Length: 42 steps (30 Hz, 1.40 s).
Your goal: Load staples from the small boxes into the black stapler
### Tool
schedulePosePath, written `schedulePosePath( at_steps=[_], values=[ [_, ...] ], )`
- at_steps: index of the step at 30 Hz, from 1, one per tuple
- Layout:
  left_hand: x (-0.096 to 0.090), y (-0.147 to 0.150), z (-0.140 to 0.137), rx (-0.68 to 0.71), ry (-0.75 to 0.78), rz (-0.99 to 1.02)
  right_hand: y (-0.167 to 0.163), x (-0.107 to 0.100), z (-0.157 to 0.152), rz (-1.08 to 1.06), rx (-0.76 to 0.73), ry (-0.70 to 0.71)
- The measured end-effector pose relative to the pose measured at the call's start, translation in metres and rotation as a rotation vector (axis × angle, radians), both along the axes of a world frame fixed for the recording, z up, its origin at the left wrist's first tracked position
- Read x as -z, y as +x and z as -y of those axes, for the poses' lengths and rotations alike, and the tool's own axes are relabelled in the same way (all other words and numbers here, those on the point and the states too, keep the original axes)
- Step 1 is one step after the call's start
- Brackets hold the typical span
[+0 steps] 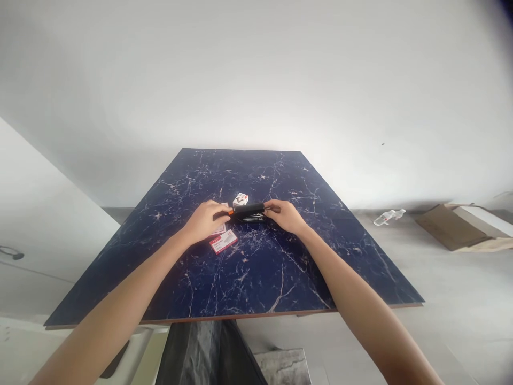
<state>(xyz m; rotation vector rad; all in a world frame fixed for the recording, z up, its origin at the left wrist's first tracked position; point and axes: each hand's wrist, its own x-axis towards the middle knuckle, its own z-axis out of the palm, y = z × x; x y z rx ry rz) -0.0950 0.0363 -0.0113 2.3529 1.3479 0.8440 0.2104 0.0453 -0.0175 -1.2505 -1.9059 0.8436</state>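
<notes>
Over the middle of the blue table [248, 278], my two hands hold a black oblong thing that looks like a stapler [249, 209], with silvery metal showing along its lower side. The fingers of my left hand [206, 221] close on its left end, where a small orange part shows. At the opposite end, my right hand [284, 215] pinches the tip between thumb and fingers. A small white box [240, 199] stands just behind it. A red and white box [223, 241] lies in front of my left hand, and another flat red and white piece [220, 229] is partly covered by that hand.
The table has a dark marbled top and stands near a white wall [256, 80]. On the floor to the right lie a clear plastic bottle [388, 216] and a brown cardboard box [452, 227]. Dark cloth [208, 353] shows below the near edge.
</notes>
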Motion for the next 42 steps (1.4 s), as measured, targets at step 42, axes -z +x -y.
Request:
schedulePosePath(
  at_steps=[42],
  values=[
    [-0.012,0.003,0.012,-0.026,-0.086,-0.13,0.001,-0.028,0.019,0.307,0.184,0.103]
  ],
)
